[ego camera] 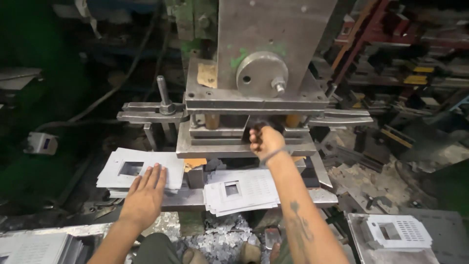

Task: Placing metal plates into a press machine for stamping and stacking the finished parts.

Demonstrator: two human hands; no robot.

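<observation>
My left hand (145, 191) lies flat, fingers spread, on a stack of grey punched metal plates (128, 168) with a square cut-out, on the left of the press bed. My right hand (264, 140) reaches into the gap of the press die (229, 142), fingers curled; what it grips there is hidden. Below my right forearm lies a second stack of perforated plates (240, 189) with a square window.
A heavy grey press (266, 49) rises ahead, with a round disc and bolt on its front. More plates sit at the lower right (398, 232) and lower left (34, 247). Metal scraps (220, 237) litter the floor below. Racks of parts stand at the right.
</observation>
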